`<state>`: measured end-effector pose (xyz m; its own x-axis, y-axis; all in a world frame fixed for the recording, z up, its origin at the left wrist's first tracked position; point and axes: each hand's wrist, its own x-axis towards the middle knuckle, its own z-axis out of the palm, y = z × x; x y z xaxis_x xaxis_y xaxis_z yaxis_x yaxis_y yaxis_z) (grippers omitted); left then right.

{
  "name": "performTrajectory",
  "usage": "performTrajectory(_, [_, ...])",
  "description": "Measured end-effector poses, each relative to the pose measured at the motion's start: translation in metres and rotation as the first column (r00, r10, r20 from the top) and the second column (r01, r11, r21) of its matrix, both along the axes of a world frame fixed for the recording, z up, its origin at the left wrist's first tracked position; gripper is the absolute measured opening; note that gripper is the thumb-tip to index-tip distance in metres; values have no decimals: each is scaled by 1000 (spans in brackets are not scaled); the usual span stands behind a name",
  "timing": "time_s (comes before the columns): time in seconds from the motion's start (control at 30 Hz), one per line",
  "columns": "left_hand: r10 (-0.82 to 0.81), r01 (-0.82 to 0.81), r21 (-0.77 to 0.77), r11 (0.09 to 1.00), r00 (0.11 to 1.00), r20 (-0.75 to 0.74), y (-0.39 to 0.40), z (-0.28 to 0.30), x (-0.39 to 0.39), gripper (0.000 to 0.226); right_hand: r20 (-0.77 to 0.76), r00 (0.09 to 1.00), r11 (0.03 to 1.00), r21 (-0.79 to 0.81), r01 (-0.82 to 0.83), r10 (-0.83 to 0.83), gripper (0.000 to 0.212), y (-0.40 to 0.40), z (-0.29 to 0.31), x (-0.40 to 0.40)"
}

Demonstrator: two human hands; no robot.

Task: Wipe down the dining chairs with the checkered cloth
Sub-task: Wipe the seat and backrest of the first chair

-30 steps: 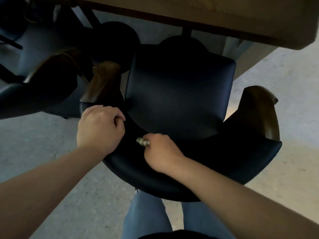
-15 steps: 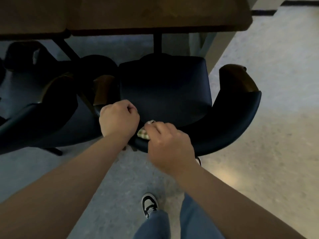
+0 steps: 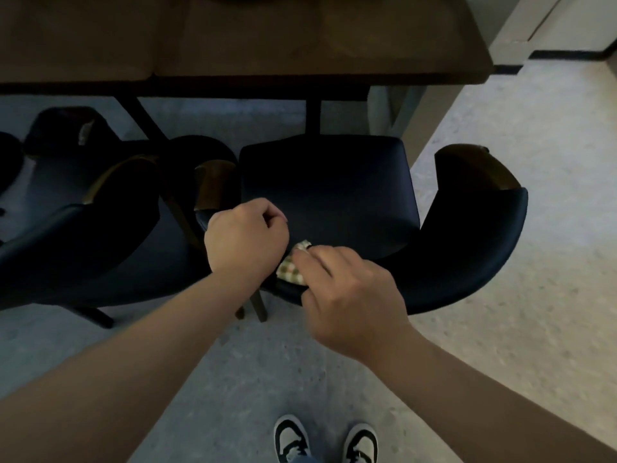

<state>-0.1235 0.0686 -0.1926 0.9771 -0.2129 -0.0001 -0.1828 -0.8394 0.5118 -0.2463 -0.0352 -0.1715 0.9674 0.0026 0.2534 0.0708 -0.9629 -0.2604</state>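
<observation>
A: Dining table (image 3: pixel 300 45) at twelve o'clock, dark chair (image 3: pixel 334 195) tucked under, backrest curving round toward five.

B: Left hand (image 3: pixel 245 238) at nine of the seat, fingers curled over the backrest rim, probably to steady it.

A: Right hand (image 3: pixel 350 292), fingers bent, pinching the checkered cloth (image 3: pixel 291 274) against the backrest top.

B: Placed to wipe along the curve, likely.

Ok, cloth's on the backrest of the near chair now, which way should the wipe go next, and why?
Probably sweep the right hand rightward along the backrest. The checkered cloth sits bunched at the curve's left part, beside the left hand gripping the rim, so the long dark stretch toward the wooden armrest tip looks like the part left to cover.
</observation>
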Motion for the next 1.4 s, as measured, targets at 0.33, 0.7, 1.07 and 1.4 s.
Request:
performTrajectory(0.33, [-48, 62, -108, 992, 990, 134, 5, -10, 2, 15, 114, 993, 993, -114, 15, -2, 31, 0, -16, -4])
performTrajectory(0.7, [-313, 352, -529, 772, 935, 165, 24, -7, 7, 13, 374, 912, 946, -321, -43, 169, 42, -6, -25, -5])
performTrajectory(1.07, [-422, 442, -341, 830, 897, 135, 90, -44, 73, 62, 525, 816, 890, -456, 31, 241, 45, 2, -32, -6])
performTrajectory(1.4, [-490, 352, -558, 752, 864, -116, 96, -45, 125, 55, 553, 686, 693, -714, 100, 472, 40, 45, -66, 20])
